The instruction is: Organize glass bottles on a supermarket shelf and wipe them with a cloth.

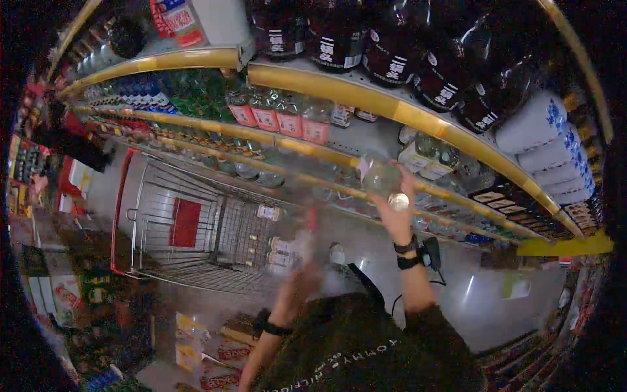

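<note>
My right hand (pixel 396 218) is closed around a clear bottle (pixel 381 175) with a gold-coloured cap (pixel 399 202). Its base points towards the shelf, level with the yellow-edged middle tiers, and a pale pink label shows at its side. Motion blurs my left hand (pixel 307 262), which is beside the near end of a metal shopping cart (pixel 176 169). A blurred red and pale shape (pixel 312 220) lies just beyond its fingers, and whether they hold it is unclear. Several bottles with white labels (pixel 280 252) lie in the cart's near end.
Dark-labelled jugs (pixel 338 46) stand on the upper shelf (pixel 313 81), with white and blue packs (pixel 539 142) to their right. Pink-labelled bottles (pixel 289 120) and boxed bottles (pixel 431 157) occupy the tier below. Cartons (pixel 191 338) stand at lower left. A dark device (pixel 431 252) hangs by my right wrist.
</note>
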The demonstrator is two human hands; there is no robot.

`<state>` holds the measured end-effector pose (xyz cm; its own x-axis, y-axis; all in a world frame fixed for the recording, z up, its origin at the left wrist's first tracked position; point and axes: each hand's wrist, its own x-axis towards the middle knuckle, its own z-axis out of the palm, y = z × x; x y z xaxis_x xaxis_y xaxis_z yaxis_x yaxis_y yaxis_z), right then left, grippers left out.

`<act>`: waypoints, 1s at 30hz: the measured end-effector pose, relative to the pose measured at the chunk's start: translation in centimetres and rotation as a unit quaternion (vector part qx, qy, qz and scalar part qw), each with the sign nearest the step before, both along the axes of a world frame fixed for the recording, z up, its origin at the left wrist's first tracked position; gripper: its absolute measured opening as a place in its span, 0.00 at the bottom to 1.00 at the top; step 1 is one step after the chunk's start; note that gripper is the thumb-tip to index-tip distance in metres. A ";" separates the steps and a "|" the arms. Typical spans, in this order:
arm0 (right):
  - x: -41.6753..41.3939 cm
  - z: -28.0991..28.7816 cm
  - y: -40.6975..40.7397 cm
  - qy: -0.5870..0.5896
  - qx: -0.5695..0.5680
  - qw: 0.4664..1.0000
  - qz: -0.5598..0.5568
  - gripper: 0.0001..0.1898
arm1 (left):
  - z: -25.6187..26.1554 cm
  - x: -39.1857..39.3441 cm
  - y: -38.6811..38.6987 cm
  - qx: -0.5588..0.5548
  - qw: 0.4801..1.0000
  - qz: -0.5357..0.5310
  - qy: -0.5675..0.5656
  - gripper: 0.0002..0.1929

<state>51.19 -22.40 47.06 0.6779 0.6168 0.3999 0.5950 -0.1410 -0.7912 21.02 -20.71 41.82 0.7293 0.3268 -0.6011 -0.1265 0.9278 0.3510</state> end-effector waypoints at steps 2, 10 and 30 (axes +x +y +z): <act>1.3 -0.5 1.7 -0.012 0.020 0.999 -0.028 0.36 | -1.9 -2.7 -1.1 0.015 1.000 0.017 0.013 0.21; 4.3 -0.8 6.8 -0.088 0.016 0.994 -0.060 0.35 | -3.8 -7.5 -2.3 0.124 0.987 0.079 0.061 0.27; 7.6 -2.8 9.8 -0.145 -0.014 0.963 -0.228 0.39 | -2.2 -8.7 -1.0 0.065 0.982 0.171 0.048 0.25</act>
<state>58.76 -12.57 44.29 0.7429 0.2940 0.6014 0.6617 -0.4589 -0.5930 12.27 -21.75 39.61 0.5050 0.6212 -0.5993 -0.3841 0.7835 0.4885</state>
